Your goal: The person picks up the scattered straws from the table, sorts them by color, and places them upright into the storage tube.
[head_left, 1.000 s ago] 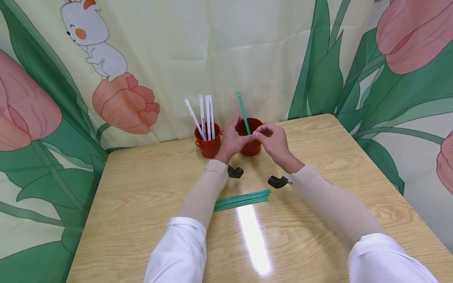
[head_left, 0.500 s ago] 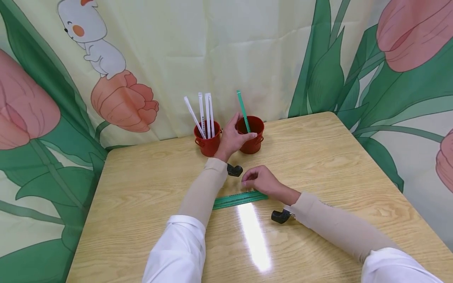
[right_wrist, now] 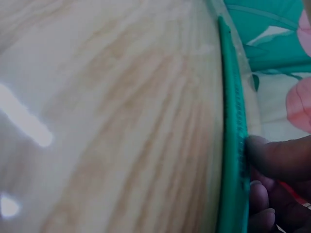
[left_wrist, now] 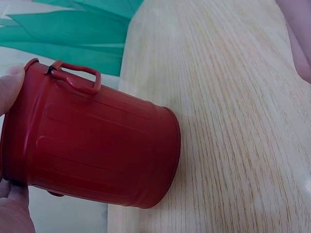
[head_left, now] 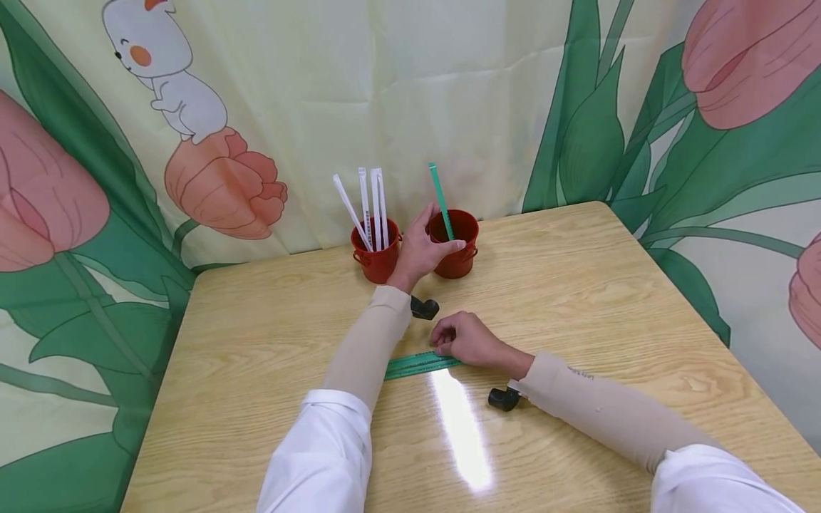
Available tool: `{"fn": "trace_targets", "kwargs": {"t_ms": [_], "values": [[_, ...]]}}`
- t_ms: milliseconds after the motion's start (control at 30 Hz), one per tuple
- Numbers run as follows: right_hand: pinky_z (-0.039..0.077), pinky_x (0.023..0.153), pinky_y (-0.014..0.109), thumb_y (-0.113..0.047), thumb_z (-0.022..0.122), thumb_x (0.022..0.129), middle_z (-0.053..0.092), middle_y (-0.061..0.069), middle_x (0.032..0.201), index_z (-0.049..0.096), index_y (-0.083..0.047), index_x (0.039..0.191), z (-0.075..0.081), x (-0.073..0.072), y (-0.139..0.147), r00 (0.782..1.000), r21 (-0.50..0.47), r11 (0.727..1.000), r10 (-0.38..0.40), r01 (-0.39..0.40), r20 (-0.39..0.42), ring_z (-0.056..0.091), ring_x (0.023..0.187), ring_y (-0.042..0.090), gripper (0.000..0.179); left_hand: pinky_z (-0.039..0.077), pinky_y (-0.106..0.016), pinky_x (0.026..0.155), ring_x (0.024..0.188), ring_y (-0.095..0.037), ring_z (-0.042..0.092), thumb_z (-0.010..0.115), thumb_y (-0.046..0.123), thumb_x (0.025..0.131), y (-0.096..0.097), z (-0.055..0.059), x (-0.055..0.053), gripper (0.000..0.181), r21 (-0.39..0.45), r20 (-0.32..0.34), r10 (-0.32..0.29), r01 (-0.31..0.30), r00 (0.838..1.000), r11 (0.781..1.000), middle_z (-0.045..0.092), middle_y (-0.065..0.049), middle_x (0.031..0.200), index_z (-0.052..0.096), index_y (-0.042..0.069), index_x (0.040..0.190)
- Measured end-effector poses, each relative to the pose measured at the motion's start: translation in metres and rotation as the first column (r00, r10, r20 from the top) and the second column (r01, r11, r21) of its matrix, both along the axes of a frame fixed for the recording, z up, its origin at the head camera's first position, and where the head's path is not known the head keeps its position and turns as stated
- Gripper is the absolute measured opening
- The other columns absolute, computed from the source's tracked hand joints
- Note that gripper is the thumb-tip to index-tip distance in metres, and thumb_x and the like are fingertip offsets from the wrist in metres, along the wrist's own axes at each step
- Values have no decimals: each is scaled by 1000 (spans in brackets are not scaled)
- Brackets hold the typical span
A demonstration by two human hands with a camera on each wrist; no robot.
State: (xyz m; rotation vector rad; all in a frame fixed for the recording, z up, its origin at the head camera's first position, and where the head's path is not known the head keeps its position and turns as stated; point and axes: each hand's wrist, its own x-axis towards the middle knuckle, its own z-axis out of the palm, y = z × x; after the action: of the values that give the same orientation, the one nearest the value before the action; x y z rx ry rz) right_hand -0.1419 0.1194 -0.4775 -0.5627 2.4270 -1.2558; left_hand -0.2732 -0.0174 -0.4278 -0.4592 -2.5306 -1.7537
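My left hand [head_left: 420, 251] grips the right-hand small red bucket [head_left: 457, 268] at its rim, thumb on the near side. The left wrist view shows this bucket [left_wrist: 107, 141] standing on the table, thumb and fingers at its top. One green wrapped straw [head_left: 439, 189] leans upright inside it. Several more green wrapped straws [head_left: 410, 365] lie side by side on the table. Over their right end is my right hand [head_left: 473, 340], fingers curled. In the right wrist view its thumb tip touches the edge of the green straws [right_wrist: 235, 131]; whether it pinches one is hidden.
A second red bucket [head_left: 378, 269] stands to the left, holding several white wrapped straws [head_left: 364, 203]. Behind the wooden table [head_left: 269, 335] hangs a printed curtain [head_left: 449, 107]. Black wrist cameras jut below both hands.
My right hand has left the right-hand bucket's rim, come down toward me to the lying green straws, then shifted slightly left along them. My left hand stays at the bucket.
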Motion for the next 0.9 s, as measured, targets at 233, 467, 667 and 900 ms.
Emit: {"fn": "trace_targets", "kwargs": {"t_ms": [233, 467, 667, 900], "values": [[53, 76, 24, 4, 75, 87, 71, 0, 87, 77, -9, 93, -4, 1, -2, 987, 109, 990, 99, -85, -130, 59, 80, 9, 15, 54, -46, 111, 135, -26, 56, 87, 27, 86, 2, 0, -1, 71, -4, 1, 7, -7, 1000, 1000, 60, -5, 147, 52, 15, 146], [53, 86, 34, 2, 69, 92, 70, -3, 91, 76, -13, 92, 0, 0, 3, 908, 284, 930, 312, -232, -279, 59, 88, 13, 16, 53, -49, 113, 140, -30, 52, 87, 25, 86, 1, -1, 0, 75, 7, 17, 6, -6, 1000, 1000, 57, -6, 151, 49, 15, 150], [51, 84, 30, -3, 69, 96, 64, -7, 90, 74, -15, 93, 7, 1, 23, 883, 305, 913, 363, -272, -299, 54, 90, 11, 14, 53, -48, 113, 141, -30, 51, 87, 27, 86, 1, -1, 0, 76, -13, 27, 12, -12, 1000, 1000, 56, -5, 153, 48, 16, 151], [51, 84, 31, 3, 70, 93, 65, -5, 93, 72, -12, 92, 18, -2, 50, 848, 238, 937, 337, -257, -410, 53, 93, 11, 14, 52, -49, 113, 141, -31, 52, 86, 24, 87, 1, 0, 1, 75, -3, 35, 15, -15, 999, 1000, 56, -6, 153, 48, 14, 151]]}}
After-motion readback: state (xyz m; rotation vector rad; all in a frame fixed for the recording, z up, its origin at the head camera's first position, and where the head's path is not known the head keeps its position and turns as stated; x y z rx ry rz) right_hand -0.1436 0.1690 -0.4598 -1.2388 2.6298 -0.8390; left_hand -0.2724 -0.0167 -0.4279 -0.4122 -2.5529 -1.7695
